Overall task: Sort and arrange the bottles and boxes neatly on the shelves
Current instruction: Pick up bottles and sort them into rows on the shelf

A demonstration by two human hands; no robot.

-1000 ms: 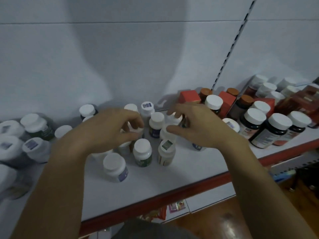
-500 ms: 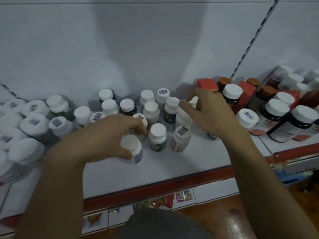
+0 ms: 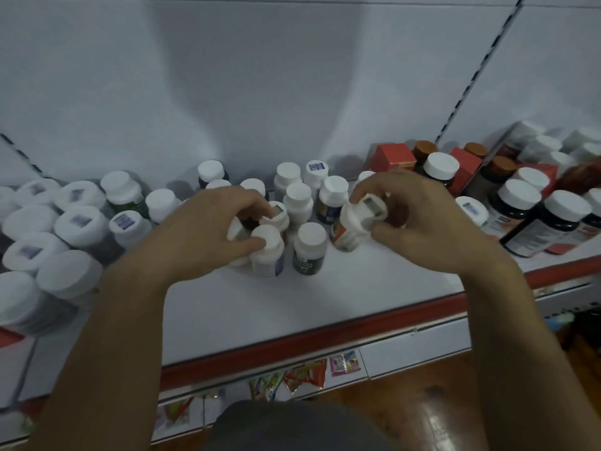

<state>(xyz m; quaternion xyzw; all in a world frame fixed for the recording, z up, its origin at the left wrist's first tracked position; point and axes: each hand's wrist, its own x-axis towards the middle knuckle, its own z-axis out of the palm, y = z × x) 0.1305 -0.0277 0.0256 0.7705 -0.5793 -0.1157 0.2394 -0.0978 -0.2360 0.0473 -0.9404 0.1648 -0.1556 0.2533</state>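
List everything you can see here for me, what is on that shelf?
small bottles: about a dozen, white caps, middle of the shelf
tilted bottle: one, white cap, orange label, right of that group
blue-labelled bottle: one, white cap, front of that group
large jars: roughly ten, white lids, left end
dark bottles: several, white caps, right end
brown-capped bottles: three, dark, right rear
boxes: at least two, red, right rear
shelf: one, white with red front edge
packets: a few, colourful, below the shelf
floor: brown wood, lower right
left hand: one, fingers grip the blue-labelled bottle
right hand: one, fingers hold the tilted bottle
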